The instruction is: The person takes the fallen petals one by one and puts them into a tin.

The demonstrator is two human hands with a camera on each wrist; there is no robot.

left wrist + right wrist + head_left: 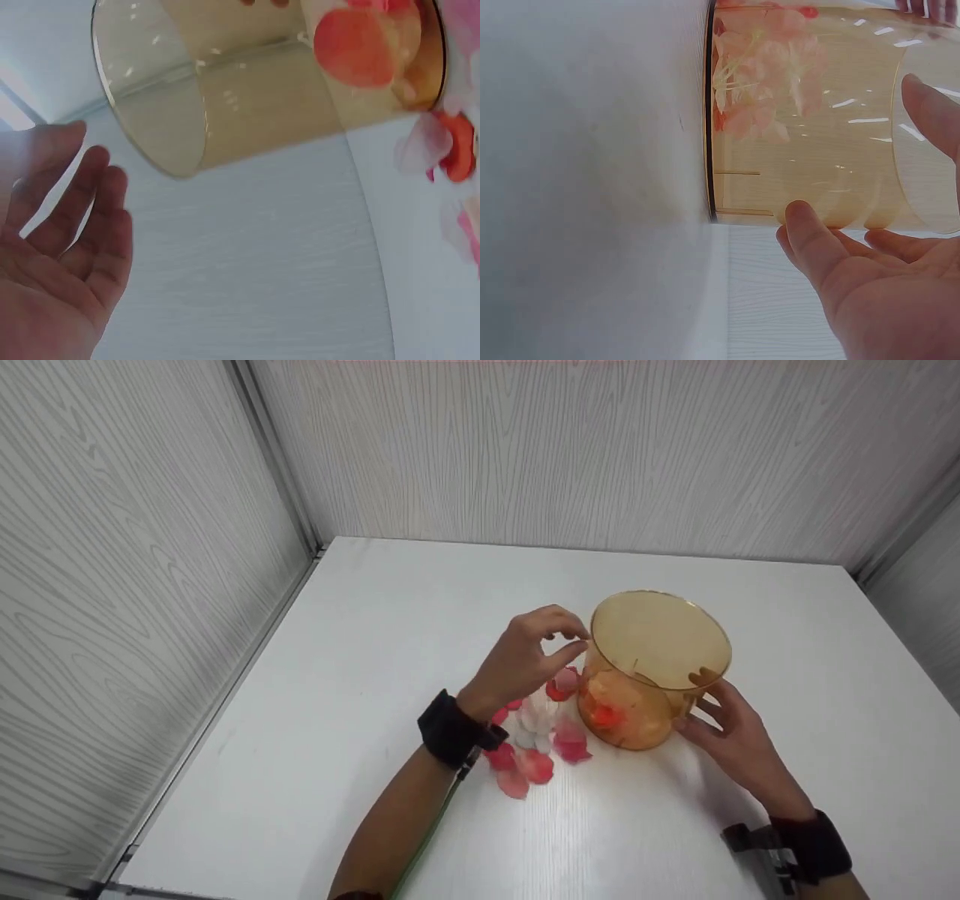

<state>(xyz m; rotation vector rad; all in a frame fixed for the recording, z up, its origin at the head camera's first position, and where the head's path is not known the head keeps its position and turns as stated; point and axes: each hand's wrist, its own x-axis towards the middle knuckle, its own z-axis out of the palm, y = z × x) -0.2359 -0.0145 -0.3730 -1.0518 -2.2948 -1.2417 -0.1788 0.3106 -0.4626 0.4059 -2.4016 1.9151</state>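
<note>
A see-through amber tub (637, 727) stands on the white table, slightly tilted in the head view, with red and pale petals (765, 82) showing through its lower wall. My right hand (739, 739) holds the tub at its right side, thumb and fingers curved about the wall near the rim. My left hand (529, 649) hovers at the tub's left rim. In the left wrist view its loosely bent fingers (105, 217) are apart from the rim and hold nothing. Loose pink, red and white petals (536, 765) lie beside the tub, partly under my left wrist.
A white wood-grain panel (562, 457) rises behind the table (375, 622). Another panel (135, 585) borders it on the left, and a third (922, 570) on the right. Dark straps with small cameras (450, 731) circle both wrists.
</note>
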